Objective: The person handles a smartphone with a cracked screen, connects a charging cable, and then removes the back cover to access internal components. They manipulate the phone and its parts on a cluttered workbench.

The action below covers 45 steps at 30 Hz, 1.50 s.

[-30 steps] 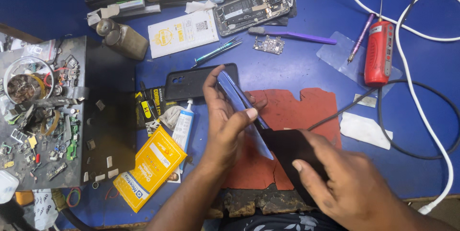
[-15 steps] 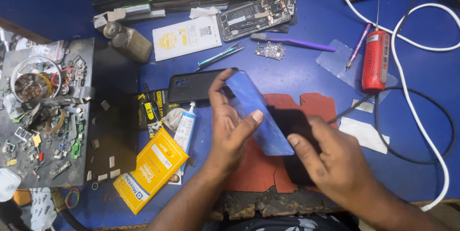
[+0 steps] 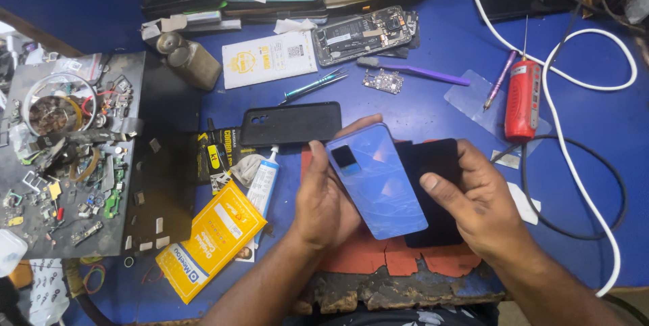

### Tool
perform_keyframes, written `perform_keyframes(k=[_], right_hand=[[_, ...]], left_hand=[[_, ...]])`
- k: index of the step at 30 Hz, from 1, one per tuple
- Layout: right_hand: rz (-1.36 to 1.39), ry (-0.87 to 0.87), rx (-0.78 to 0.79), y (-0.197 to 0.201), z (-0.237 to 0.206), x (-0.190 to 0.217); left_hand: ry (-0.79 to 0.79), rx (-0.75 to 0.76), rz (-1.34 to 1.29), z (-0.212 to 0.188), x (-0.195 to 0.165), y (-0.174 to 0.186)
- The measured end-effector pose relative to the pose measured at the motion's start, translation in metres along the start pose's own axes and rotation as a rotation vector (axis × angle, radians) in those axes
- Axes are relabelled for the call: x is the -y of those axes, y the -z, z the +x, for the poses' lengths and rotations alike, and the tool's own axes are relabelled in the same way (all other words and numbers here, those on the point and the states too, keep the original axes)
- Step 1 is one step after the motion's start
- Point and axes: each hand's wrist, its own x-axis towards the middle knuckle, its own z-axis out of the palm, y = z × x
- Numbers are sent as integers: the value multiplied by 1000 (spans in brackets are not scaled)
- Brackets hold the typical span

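My left hand (image 3: 326, 194) holds a shiny blue phone back cover (image 3: 376, 180) from beneath, with the camera cutout at its upper left. Beside it, my right hand (image 3: 474, 197) grips a black phone body (image 3: 436, 167), thumb pressed on its face. The two parts overlap, the blue cover lying partly over the black piece. Both are held just above a worn red mat (image 3: 378, 258) at the near edge of the blue table (image 3: 419, 106). A black phone case (image 3: 291, 123) lies flat just beyond my left hand.
A glue tube (image 3: 263, 184) and yellow packet (image 3: 209, 241) lie at left. A grey tray of small parts (image 3: 67, 157) fills the far left. Beyond are tweezers (image 3: 314, 86), an opened phone (image 3: 365, 34), a purple tool (image 3: 416, 72), a red tool (image 3: 522, 99) and white cable (image 3: 574, 164).
The blue cover has turned from edge-on to face-up and lowered flat beside the black phone body. Both hands have drawn closer together over the red mat.
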Motion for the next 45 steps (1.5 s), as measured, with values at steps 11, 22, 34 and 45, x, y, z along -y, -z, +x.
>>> perform_keyframes(k=[11, 22, 34, 45], right_hand=[[-134, 73, -4, 1, 9, 4], [-308, 212, 23, -13, 18, -3], [-73, 80, -80, -18, 17, 9], [95, 58, -167, 0, 25, -19]], left_hand=[[132, 108, 168, -4, 0, -14], [54, -13, 355, -4, 24, -2], [96, -36, 288, -4, 18, -3], [112, -48, 330, -3, 29, 6]])
